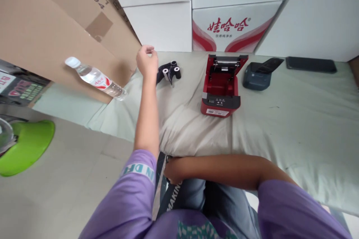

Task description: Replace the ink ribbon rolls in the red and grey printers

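My left hand [147, 63] is raised at the back of the cloth-covered surface, its fingers curled inward; whatever they may hold is hidden. Just right of it lie several small black rolls [176, 73] with white cores, some film hanging loose. Low by my lap, my right hand [173, 171] is closed at a dark bag with white lettering [174, 196]; a small dark item shows at its fingers, too hidden to name. A red and black label printer [220, 100] stands with its lid up and its red inside bare.
A small dark blue device [257, 76] with a raised flap and a black phone [310, 65] lie to the right. A water bottle [97, 78] leans at the left by a big cardboard box [56, 25]. White cartons [235, 29] line the back; a green stool [30, 145] is at far left.
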Demonstrator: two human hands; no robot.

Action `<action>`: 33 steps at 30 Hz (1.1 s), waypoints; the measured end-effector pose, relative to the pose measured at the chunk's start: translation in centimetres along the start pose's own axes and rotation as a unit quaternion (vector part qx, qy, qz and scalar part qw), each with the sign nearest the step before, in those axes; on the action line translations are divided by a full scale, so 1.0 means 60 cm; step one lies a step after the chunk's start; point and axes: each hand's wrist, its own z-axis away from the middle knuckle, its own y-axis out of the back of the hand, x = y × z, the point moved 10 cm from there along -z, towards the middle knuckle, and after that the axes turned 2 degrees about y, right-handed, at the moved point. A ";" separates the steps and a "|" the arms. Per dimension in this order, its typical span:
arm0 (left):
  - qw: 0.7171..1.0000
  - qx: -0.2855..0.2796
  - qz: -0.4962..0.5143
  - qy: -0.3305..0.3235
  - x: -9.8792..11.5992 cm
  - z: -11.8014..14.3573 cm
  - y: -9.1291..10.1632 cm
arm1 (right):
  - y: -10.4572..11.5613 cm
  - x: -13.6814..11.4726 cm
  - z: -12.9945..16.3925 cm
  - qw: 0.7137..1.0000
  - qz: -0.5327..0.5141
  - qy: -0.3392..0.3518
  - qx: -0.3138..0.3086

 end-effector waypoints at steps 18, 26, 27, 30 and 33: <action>0.947 -0.204 0.242 0.045 0.031 0.033 -0.021 | 0.000 -0.011 0.014 0.996 0.017 0.024 -0.080; 0.852 -0.464 0.194 -0.143 0.251 0.276 -0.095 | -0.002 -0.003 -0.004 0.998 0.001 0.019 -0.058; 0.836 -0.490 0.173 -0.178 0.264 0.288 -0.107 | -0.003 -0.003 -0.006 0.998 0.000 0.020 -0.060; 0.805 -0.537 0.097 -0.234 0.274 0.306 -0.148 | -0.005 -0.004 -0.005 0.997 -0.003 0.029 -0.070; 0.797 -0.549 0.021 -0.251 0.267 0.318 -0.181 | -0.007 -0.007 -0.002 0.996 -0.002 0.037 -0.082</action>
